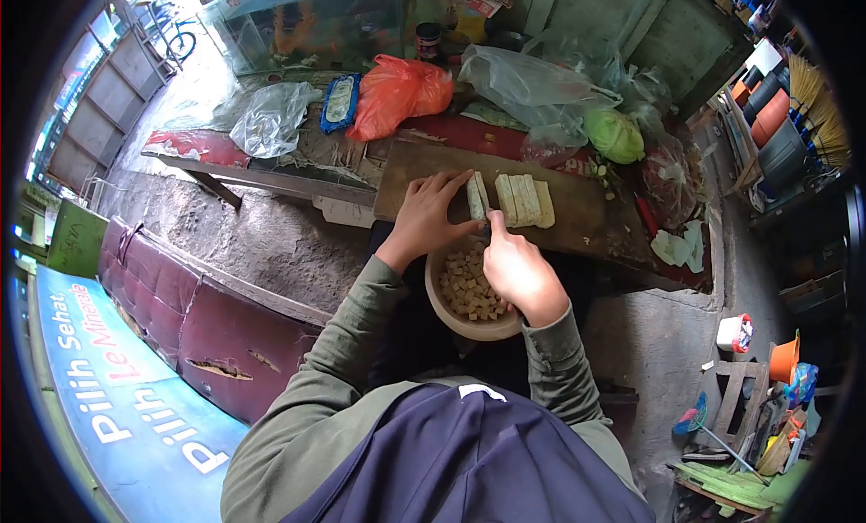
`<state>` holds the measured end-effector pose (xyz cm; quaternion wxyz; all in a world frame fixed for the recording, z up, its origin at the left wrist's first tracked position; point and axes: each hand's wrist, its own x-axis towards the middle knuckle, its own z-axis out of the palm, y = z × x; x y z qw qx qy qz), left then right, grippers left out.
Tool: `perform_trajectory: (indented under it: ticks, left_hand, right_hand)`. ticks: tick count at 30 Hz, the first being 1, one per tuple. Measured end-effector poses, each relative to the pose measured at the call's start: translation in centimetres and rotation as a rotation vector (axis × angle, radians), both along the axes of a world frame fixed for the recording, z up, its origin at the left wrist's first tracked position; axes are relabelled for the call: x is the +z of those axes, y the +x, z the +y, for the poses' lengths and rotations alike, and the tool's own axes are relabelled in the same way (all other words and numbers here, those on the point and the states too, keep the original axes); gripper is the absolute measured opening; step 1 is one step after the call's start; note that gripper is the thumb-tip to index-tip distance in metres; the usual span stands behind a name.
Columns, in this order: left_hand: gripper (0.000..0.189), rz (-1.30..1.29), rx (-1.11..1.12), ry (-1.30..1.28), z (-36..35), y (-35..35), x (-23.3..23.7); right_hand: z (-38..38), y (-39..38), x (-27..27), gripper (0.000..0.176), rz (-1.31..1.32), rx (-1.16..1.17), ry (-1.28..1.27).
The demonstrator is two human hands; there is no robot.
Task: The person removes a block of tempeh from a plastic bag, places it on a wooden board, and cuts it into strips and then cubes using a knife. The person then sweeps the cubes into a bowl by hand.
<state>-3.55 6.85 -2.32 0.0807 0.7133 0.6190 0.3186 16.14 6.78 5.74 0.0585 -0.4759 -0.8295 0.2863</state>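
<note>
On the wooden cutting board (410, 166) lies a narrow strip of tempeh (475, 196). My left hand (422, 218) holds this strip at its left side, with the thumb near its lower end and the fingertips by its upper end. My right hand (523, 266) is closed round a knife, index finger stretched along its back; most of the knife is hidden by the hand. Several thicker slices of tempeh (523, 201) lie side by side to the right. Below the board, a round bowl (440, 308) in my lap contains many small tempeh cubes (469, 284).
Along the low table are a clear plastic bag (275, 119), a blue-edged sponge (340, 103), a red plastic bag (400, 97) and a green cabbage (615, 136). A fish tank (311, 27) stands behind. A torn maroon seat (230, 342) is at my left.
</note>
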Motion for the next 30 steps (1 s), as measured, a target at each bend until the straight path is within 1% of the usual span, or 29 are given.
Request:
perform_trajectory:
  ticks: [2, 5, 6, 8, 11, 14, 21, 23, 26, 30]
  left_hand:
    - [0.086, 0.002, 0.002, 0.011, 0.1, 0.0, 0.1]
    - [0.087, 0.012, 0.016, 0.012, 0.2, 0.1, -0.1]
    - [0.087, 0.01, 0.015, 0.009, 0.1, 0.1, -0.1]
    - [0.089, 0.025, 0.008, 0.006, 0.1, -0.1, -0.1]
    - [0.088, 0.02, 0.0, 0.016, 0.0, -0.2, -0.1]
    - [0.094, 0.02, -0.023, 0.067, 0.3, -0.5, -0.8]
    - [0.09, -0.007, -0.024, 0.015, 0.1, -0.4, 0.0]
    - [0.091, 0.0, -0.015, 0.016, 0.1, -0.3, 0.0]
    - [0.092, -0.01, -0.028, 0.007, 0.2, -0.4, 0.0]
    - [0.095, -0.003, -0.025, 0.004, 0.2, -0.4, 0.0]
  right_hand:
    - [0.1, 0.3, 0.9, 0.056, 0.009, 0.005, -0.092]
    - [-0.8, 0.5, 1.8, 0.059, -0.005, -0.005, -0.092]
    - [-1.2, 0.7, 1.5, 0.059, -0.007, -0.007, -0.096]
    - [-1.7, 1.1, 0.9, 0.06, -0.03, 0.051, 0.084]
    - [-2.2, 1.2, 0.4, 0.06, -0.011, 0.04, 0.099]
    - [-2.5, 1.1, 0.1, 0.058, 0.007, 0.005, 0.096]
    - [-3.0, 0.9, -2.1, 0.06, 0.057, -0.022, 0.116]
    - [-3.1, 0.7, -2.8, 0.064, 0.011, -0.037, 0.09]
    - [-3.6, 0.6, -3.2, 0.068, 0.03, -0.059, 0.069]
    - [-3.9, 0.3, -4.7, 0.064, 0.086, -0.111, -0.001]
